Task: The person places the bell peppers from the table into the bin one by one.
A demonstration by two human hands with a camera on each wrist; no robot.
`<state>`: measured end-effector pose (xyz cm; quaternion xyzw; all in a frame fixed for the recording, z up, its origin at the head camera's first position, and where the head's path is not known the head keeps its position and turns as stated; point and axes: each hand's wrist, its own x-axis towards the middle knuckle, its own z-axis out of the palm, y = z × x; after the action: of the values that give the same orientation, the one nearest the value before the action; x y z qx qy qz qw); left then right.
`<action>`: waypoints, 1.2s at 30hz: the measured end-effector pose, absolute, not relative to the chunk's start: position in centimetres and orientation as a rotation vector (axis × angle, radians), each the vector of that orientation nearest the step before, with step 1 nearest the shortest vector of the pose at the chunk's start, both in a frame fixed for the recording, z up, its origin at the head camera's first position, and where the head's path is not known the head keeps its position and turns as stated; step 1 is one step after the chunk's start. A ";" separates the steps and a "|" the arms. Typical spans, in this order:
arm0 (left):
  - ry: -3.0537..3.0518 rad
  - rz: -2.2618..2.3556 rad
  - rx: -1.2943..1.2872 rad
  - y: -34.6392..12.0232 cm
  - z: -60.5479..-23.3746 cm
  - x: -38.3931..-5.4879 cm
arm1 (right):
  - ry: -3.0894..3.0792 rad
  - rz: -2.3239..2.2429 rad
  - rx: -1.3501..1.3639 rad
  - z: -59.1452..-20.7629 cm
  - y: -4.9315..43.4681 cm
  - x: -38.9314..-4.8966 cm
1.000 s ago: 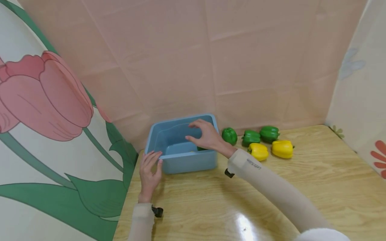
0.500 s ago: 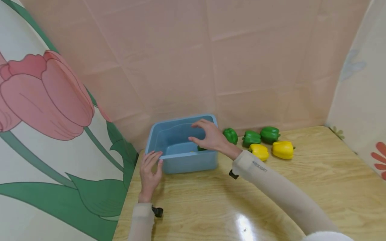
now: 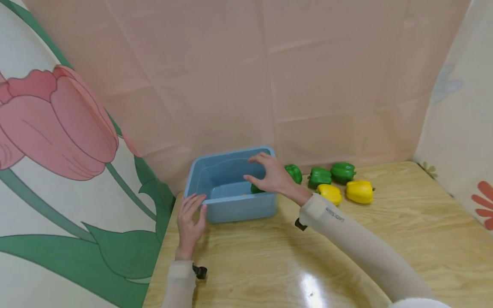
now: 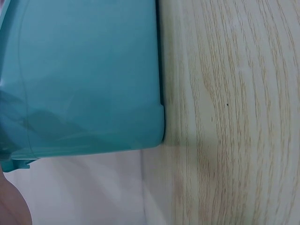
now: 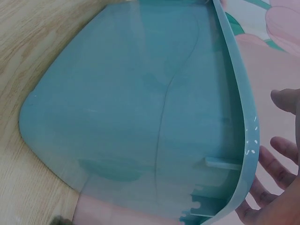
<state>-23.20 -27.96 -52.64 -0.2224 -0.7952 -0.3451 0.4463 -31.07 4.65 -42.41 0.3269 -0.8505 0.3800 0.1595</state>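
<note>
A blue plastic bin (image 3: 240,209) stands on the wooden table near the back wall. At its front left corner my left hand (image 3: 191,222) holds the rim, fingers over the edge and thumb against the front wall. My right hand (image 3: 271,173) hovers over the bin's right side, thumb and fingers spread apart, holding nothing. Below its thumb, a green bell pepper (image 3: 256,189) shows partly inside the bin; the front wall hides the rest. The right wrist view has the right fingers (image 5: 277,171) beside the bin's rim (image 5: 251,136).
Right of the bin lie several more bell peppers: a green one (image 3: 294,173) partly behind my right hand, two green ones (image 3: 319,177) farther right, and yellow ones (image 3: 360,191) in front. Behind stands a pink-covered wall (image 3: 327,85). A tulip-painted panel (image 3: 57,128) borders the left.
My right hand has shifted slightly to the right over the bin, its fingers still spread. The left hand stays at the corner, and the peppers on the table have not moved.
</note>
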 end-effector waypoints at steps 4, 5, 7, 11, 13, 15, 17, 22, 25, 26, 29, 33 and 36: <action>-1.967 -0.855 -0.557 -28.0 -52.6 -23.1 | -2.433 1.089 0.932 -42.7 5.0 -31.0; -1.968 -0.857 -0.556 -28.0 -52.6 -23.0 | -2.436 1.093 0.932 -42.6 5.2 -30.9; -1.973 -0.855 -0.553 -27.9 -52.7 -23.0 | -2.440 1.099 0.927 -42.6 5.5 -30.9; -1.980 -0.855 -0.547 -27.9 -52.7 -22.9 | -2.438 1.109 0.921 -42.5 6.2 -30.7; -1.978 -0.855 -0.547 -27.8 -52.7 -22.9 | -2.438 1.103 0.915 -42.4 6.5 -30.6; -1.975 -0.858 -0.549 -27.9 -52.7 -23.0 | -2.439 1.091 0.911 -42.4 6.8 -30.6; -1.973 -0.858 -0.551 -27.9 -52.7 -23.0 | -2.440 1.077 0.910 -42.4 7.1 -30.6; -1.972 -0.853 -0.549 -27.9 -52.7 -23.0 | -2.429 1.070 0.913 -42.4 7.7 -30.6; -1.972 -0.854 -0.549 -27.9 -52.7 -23.0 | -2.416 1.071 0.912 -42.5 8.0 -30.7; -1.973 -0.855 -0.549 -27.9 -52.7 -23.0 | -2.415 1.072 0.911 -42.6 8.1 -30.8; -1.976 -0.854 -0.548 -28.0 -52.7 -23.0 | -2.412 1.061 0.908 -42.7 8.4 -30.9; -1.971 -0.853 -0.545 -28.0 -52.7 -23.1 | -2.412 1.076 0.903 -42.6 8.9 -30.8; -1.969 -0.852 -0.547 -27.9 -52.7 -23.1 | -2.404 1.092 0.894 -42.6 9.4 -30.7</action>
<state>-23.10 -27.92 -52.67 -0.2208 -0.7954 -0.3442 0.4473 -30.68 9.35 -42.63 0.3157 -0.8488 0.3857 0.1762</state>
